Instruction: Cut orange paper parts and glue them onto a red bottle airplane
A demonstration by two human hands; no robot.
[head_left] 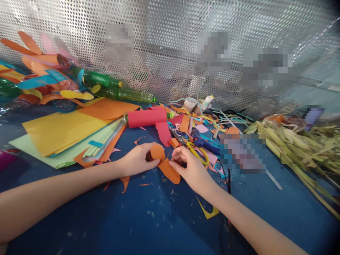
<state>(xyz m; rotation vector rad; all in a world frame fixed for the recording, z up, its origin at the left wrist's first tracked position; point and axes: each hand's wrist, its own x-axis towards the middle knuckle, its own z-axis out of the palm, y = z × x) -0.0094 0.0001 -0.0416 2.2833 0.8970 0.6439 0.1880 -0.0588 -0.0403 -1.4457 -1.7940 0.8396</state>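
Note:
My left hand [138, 158] grips an orange paper cutout [170, 173] with rounded ends, thumb in front and fingers behind it. Thumb and fingertips of my right hand [192, 170] are pinched together at the cutout's right edge, near its narrow middle. Just beyond both hands lies a bottle wrapped in red paper [146, 118], with a red paper flap hanging from it. Yellow-handled scissors [198, 154] rest beside my right hand, close to a blue-handled tool [205, 142] whose kind I cannot make out.
Coloured paper sheets [63, 127] fan out at left, below green plastic bottles [99, 78] and paper-decorated bottle models [45, 74]. Paper scraps [202, 127] litter the blue table [119, 219]. Dry corn husks [287, 148] lie at right. A perforated silver sheet [170, 21] stands behind.

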